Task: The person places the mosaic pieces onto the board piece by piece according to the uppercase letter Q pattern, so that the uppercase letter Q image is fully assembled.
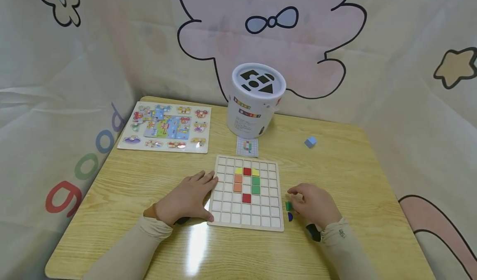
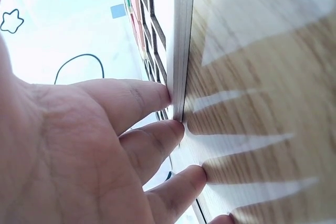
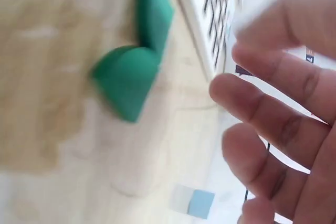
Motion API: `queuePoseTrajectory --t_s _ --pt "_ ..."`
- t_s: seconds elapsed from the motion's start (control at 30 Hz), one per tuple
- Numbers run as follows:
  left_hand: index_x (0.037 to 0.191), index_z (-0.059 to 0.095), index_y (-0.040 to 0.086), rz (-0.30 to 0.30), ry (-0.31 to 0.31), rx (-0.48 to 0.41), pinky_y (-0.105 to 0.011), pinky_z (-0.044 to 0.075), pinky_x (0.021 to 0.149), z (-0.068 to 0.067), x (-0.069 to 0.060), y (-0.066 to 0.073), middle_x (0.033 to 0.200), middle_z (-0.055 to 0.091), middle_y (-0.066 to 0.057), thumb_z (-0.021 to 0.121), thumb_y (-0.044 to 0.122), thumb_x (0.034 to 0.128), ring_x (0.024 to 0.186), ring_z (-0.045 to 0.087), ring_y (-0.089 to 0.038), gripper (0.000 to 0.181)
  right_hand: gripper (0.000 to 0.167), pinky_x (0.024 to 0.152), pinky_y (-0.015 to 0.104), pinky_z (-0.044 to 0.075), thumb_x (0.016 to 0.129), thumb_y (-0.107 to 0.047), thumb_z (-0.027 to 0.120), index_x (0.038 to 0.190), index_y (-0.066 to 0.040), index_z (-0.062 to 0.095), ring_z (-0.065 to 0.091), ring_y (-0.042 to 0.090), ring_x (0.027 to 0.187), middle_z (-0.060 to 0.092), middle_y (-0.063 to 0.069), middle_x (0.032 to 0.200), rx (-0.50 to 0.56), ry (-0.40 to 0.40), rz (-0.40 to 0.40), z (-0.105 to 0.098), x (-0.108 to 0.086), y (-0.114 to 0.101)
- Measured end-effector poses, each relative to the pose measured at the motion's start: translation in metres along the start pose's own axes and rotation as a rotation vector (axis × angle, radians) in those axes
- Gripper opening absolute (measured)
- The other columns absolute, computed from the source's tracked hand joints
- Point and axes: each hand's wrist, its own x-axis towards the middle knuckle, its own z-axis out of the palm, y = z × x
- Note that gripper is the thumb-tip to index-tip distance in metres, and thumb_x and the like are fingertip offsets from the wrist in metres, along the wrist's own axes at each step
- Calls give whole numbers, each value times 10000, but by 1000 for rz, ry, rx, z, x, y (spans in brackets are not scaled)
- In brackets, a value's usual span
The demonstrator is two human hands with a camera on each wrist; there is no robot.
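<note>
My left hand (image 1: 188,197) rests along the left edge of a white gridded wooden board (image 1: 246,220), its fingers spread and touching the rim. In the left wrist view, fingertips meet the board's side (image 2: 181,45) and the tabletop. Red, yellow, orange and green pieces form a ring on the grid, such as the lower red square (image 1: 246,198). Just right of the board, my right hand (image 1: 316,203) hovers with loosely bent fingers and nothing between them. Beside it lie two green pieces, one a quarter-round block (image 3: 128,82), and a dark blue rounded piece (image 1: 290,217).
Behind the board lies a small pattern card (image 1: 247,147), in front of a white bucket (image 1: 244,122) with shape holes in its lid. A picture puzzle board (image 1: 164,145) is at the back left. A light blue cube (image 1: 310,142) sits back right.
</note>
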Motion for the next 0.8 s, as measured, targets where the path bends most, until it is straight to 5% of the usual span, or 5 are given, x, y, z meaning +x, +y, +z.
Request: queuePoseTrajectory --t_s 0.23,0.6,0.8 --pt "1649 407 49 -13 -4 -29 -642 304 1194 -1 -2 -1 1722 290 -181 938 583 738 1559 267 -472 1181 224 746 380 596 862 -347 906 1039 -228 838 718 116 875 761 -99 1018 -64 -9 -25 13 -8 1" --pt "1651 408 58 -9 -2 -11 -637 314 1190 0 0 -1 1719 300 -177 926 594 745 1558 275 -464 1174 236 818 431 614 863 -276 906 1076 -199 839 752 197 978 782 -42 1073 -84 32 -61 22 -8 -2" --pt "1655 399 57 -5 -6 -9 -642 307 1194 -1 -1 -1 1717 302 -184 916 614 751 1561 270 -463 1180 254 707 342 579 820 -216 894 1068 -186 850 674 112 817 747 -43 1061 -75 64 -105 21 -3 -8"
